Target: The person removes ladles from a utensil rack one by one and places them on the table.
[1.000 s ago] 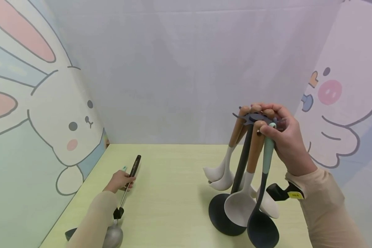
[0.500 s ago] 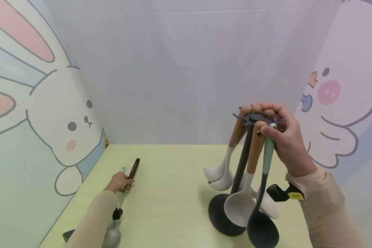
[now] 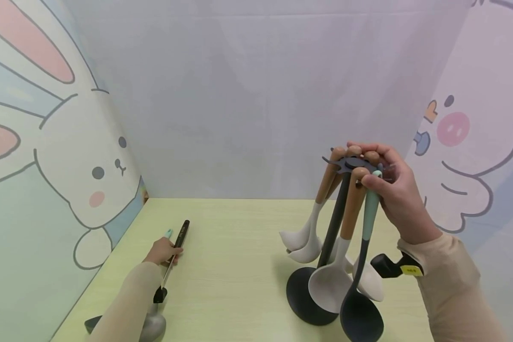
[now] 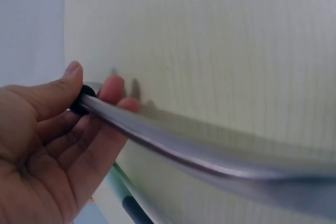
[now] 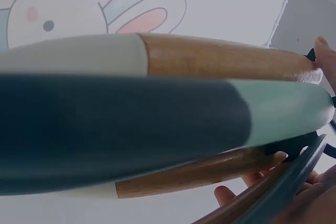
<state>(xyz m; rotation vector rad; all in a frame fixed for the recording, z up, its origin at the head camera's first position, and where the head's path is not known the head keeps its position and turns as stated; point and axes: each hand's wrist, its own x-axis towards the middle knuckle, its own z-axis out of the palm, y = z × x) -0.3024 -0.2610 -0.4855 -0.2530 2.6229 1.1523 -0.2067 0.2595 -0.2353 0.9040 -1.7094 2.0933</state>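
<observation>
My left hand (image 3: 162, 251) holds a metal spoon (image 3: 153, 327) by its black handle (image 3: 182, 233), above the table at the left. In the left wrist view, thumb and fingers pinch it where the handle meets the metal shaft (image 4: 173, 148). Beneath lies a utensil with a mint handle (image 4: 119, 183). On the right, my right hand (image 3: 395, 185) grips the top of a dark utensil rack (image 3: 335, 228), thumb beside the mint handle of a black ladle (image 3: 362, 317). White ladles (image 3: 331, 287) with wooden handles (image 3: 353, 209) hang around it. The handles partly hide the fingers.
The rack's round black base (image 3: 301, 294) stands on the pale wooden table (image 3: 231, 266). At the lower left, a dark utensil head (image 3: 93, 324) shows partly behind my left sleeve. A grey back wall (image 3: 256, 104) and printed side walls (image 3: 90, 156) enclose the table.
My left hand has shifted slightly left and toward me, with the spoon in it. The right hand keeps its grip on the rack, and the hanging utensils have hardly moved.
</observation>
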